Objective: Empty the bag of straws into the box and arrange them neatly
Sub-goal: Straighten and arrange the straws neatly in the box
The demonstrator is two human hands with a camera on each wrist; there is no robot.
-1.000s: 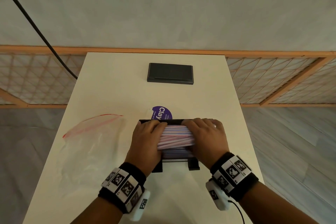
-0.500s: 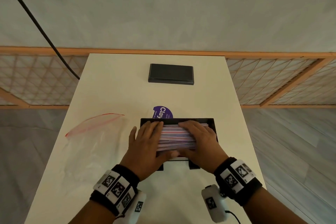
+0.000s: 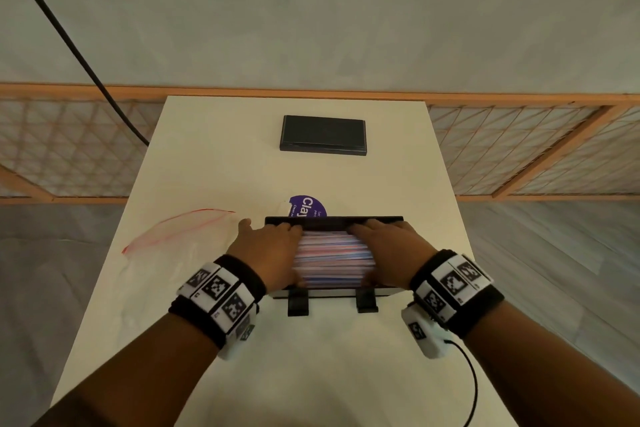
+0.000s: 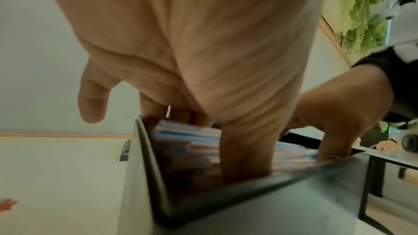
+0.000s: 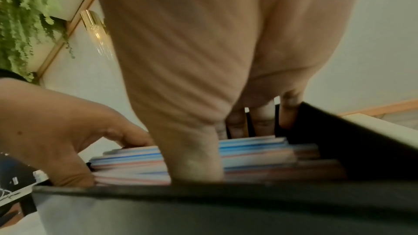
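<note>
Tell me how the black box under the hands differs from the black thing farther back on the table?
The near box is open and packed with striped straws; the far black piece lies flat with nothing on it. Both hands are in the near box; nothing touches the far piece. Both are black, rectangular and on the table.

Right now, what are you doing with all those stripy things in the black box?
Those are straws, tipped into the box. The left hand and right hand lie flat on the two ends of the pile, squaring it so the straws lie side by side. The empty bag lies on the table at the left.
</note>
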